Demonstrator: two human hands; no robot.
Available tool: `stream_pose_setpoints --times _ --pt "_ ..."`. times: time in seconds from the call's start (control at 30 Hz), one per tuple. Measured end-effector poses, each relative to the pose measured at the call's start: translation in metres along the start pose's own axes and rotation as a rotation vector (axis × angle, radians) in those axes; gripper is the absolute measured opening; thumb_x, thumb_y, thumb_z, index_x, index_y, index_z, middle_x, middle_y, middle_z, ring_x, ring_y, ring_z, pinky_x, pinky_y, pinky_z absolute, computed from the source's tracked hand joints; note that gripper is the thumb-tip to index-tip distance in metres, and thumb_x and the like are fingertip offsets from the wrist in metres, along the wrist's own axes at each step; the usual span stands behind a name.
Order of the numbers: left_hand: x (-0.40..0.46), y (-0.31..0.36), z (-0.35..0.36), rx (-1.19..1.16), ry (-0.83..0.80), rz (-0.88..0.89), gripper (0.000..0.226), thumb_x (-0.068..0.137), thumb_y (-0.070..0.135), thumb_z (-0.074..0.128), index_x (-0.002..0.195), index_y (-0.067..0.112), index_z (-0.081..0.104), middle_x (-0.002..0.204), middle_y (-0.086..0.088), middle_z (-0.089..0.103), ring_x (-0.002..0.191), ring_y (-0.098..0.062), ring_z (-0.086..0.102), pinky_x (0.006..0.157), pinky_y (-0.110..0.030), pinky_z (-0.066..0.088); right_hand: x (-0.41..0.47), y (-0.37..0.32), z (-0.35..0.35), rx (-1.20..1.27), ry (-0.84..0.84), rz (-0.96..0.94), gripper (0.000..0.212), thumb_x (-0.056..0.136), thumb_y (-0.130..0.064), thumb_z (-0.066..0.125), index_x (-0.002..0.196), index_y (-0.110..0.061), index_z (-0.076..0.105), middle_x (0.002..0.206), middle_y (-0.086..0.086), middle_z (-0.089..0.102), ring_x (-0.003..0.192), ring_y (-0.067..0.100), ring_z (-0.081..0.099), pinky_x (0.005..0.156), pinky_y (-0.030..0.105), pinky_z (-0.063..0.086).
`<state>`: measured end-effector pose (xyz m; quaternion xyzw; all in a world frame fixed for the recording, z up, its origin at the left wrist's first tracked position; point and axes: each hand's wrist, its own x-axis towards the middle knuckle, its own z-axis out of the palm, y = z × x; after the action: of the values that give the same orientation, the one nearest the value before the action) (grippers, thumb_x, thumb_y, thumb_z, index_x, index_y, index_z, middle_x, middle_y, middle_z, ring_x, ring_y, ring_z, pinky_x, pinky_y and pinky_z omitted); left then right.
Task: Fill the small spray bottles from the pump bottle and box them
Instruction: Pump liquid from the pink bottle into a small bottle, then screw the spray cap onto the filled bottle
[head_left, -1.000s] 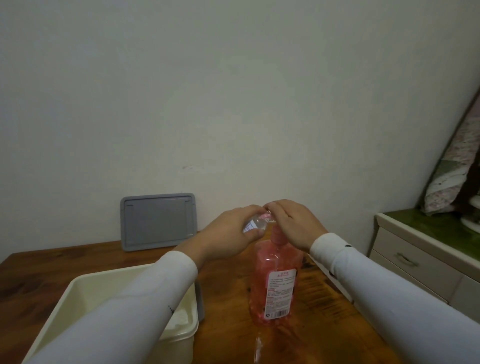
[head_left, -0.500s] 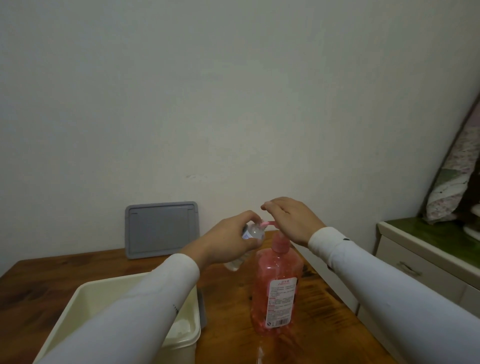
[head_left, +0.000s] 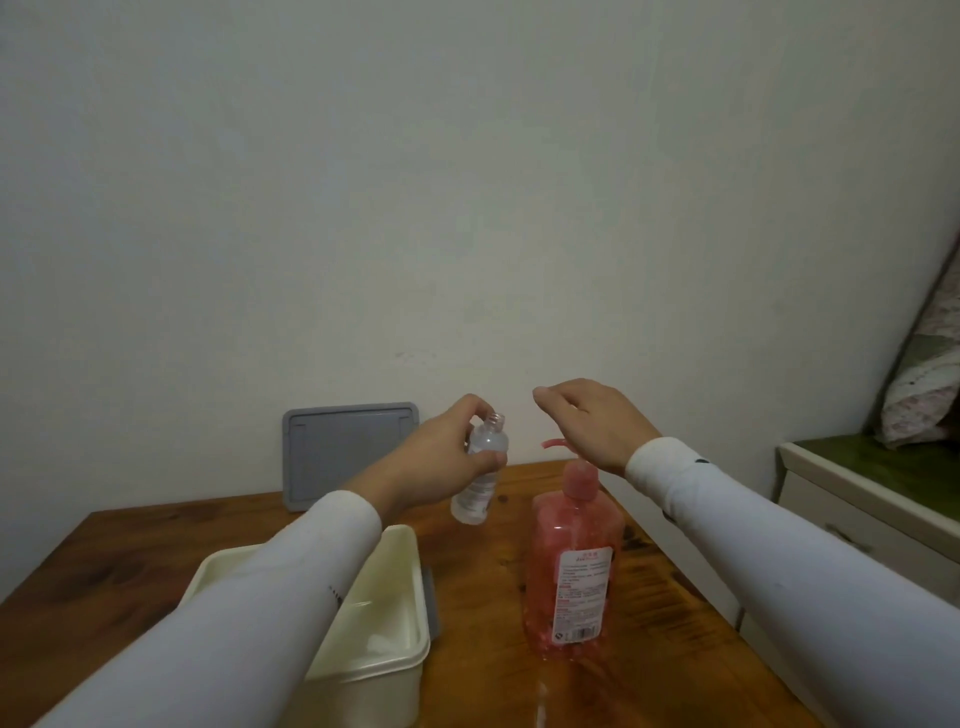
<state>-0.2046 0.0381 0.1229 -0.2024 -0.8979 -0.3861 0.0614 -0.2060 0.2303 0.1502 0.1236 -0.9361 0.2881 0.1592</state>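
At about twelve o'clock over the desk (head_left: 483, 571), the left hand (head_left: 441, 462) pinches the uncapped small spray bottle (head_left: 480, 475) at ten o'clock from the pump bottle (head_left: 571, 561), the right hand (head_left: 592, 421) hovering loosely spread above its nozzle, so a tilt could spill what seems, hazily, its liquid.

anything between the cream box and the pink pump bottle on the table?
Head view: only bare wood table between the cream box and the pump bottle; the left hand holds the small bottle above it.
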Motion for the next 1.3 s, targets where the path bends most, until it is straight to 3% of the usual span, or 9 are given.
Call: stream_pose_setpoints --times 0.1,0.23,0.3,0.43,0.57,0.8,0.9,1.1,1.3 --pt "-0.01 0.0 -0.01 -0.001 0.029 -0.007 0.038 0.089 0.032 0.063 0.122 0.028 0.042 0.105 0.003 0.058 0.093 -0.016 0.06 0.076 -0.025 0.051 -0.004 -0.006 -0.001 0.007 0.018 -0.047 0.043 0.097 -0.044 0.038 0.115 -0.017 0.065 0.13 0.001 0.056 0.087 0.007 0.051 0.067 0.004 0.035" --pt "-0.024 0.0 -0.022 0.012 0.054 -0.022 0.039 0.09 0.035 0.061 0.125 0.027 0.045 0.111 0.003 0.059 0.096 -0.014 0.059 0.086 -0.033 0.053 -0.009 -0.013 -0.001 0.013 0.038 -0.078 0.043 0.095 -0.048 0.04 0.118 -0.022 0.065 0.131 -0.001 0.057 0.109 0.012 0.052 0.096 0.03 0.041" --pt "-0.032 0.0 -0.028 0.03 0.067 -0.029 0.041 0.09 0.036 0.061 0.127 0.027 0.046 0.115 0.002 0.059 0.099 -0.015 0.06 0.089 -0.036 0.052 -0.012 -0.017 -0.001 0.034 0.041 -0.088 0.044 0.092 -0.051 0.041 0.117 -0.023 0.065 0.129 -0.003 0.058 0.115 0.013 0.052 0.099 0.039 0.045" --pt "-0.051 -0.001 -0.039 0.039 0.101 -0.041 0.04 0.091 0.034 0.061 0.128 0.025 0.047 0.112 0.004 0.059 0.096 -0.012 0.059 0.083 -0.029 0.051 -0.021 -0.027 0.001 0.005 0.056 -0.144 0.047 0.094 -0.051 0.041 0.123 -0.021 0.062 0.132 -0.005 0.056 0.121 0.012 0.049 0.104 0.032 0.039" --pt "-0.068 -0.004 -0.046 0.013 0.123 -0.055 0.035 0.091 0.032 0.061 0.123 0.025 0.048 0.108 0.005 0.06 0.09 -0.005 0.058 0.075 -0.024 0.052 -0.033 -0.035 0.007 -0.035 0.075 -0.23 0.047 0.094 -0.049 0.043 0.129 -0.021 0.058 0.136 -0.004 0.053 0.126 0.011 0.046 0.101 0.021 0.03" --pt "-0.098 -0.007 -0.054 -0.025 0.166 -0.065 0.033 0.091 0.03 0.061 0.122 0.026 0.049 0.104 0.01 0.058 0.092 -0.003 0.057 0.073 -0.02 0.05 -0.072 -0.04 0.028 -0.093 0.021 -0.351 0.044 0.092 -0.051 0.046 0.127 -0.027 0.057 0.13 -0.007 0.055 0.12 0.01 0.05 0.099 0.024 0.036" --pt "-0.108 -0.009 -0.056 -0.022 0.184 -0.08 0.034 0.09 0.03 0.063 0.121 0.024 0.051 0.105 0.008 0.061 0.093 -0.007 0.06 0.083 -0.03 0.053 -0.095 -0.04 0.043 -0.133 -0.122 -0.399 0.041 0.092 -0.05 0.048 0.125 -0.029 0.058 0.124 -0.008 0.057 0.111 0.009 0.054 0.093 0.025 0.044" --pt "-0.121 -0.012 -0.057 -0.04 0.188 -0.102 0.033 0.089 0.03 0.064 0.119 0.024 0.053 0.101 0.011 0.062 0.093 -0.009 0.062 0.083 -0.03 0.054 -0.143 -0.031 0.086 -0.169 -0.374 -0.435 0.029 0.086 -0.053 0.054 0.103 -0.03 0.06 0.095 -0.009 0.061 0.083 0.006 0.055 0.074 0.026 0.051" --pt "-0.129 -0.014 -0.054 -0.031 0.161 -0.131 0.037 0.088 0.034 0.064 0.122 0.027 0.05 0.102 0.012 0.059 0.096 -0.01 0.06 0.087 -0.036 0.053 -0.181 -0.018 0.132 -0.248 -0.561 -0.305 0.046 0.075 -0.07 0.054 0.084 -0.024 0.053 0.076 -0.007 0.057 0.07 0.014 0.055 0.062 0.03 0.047"
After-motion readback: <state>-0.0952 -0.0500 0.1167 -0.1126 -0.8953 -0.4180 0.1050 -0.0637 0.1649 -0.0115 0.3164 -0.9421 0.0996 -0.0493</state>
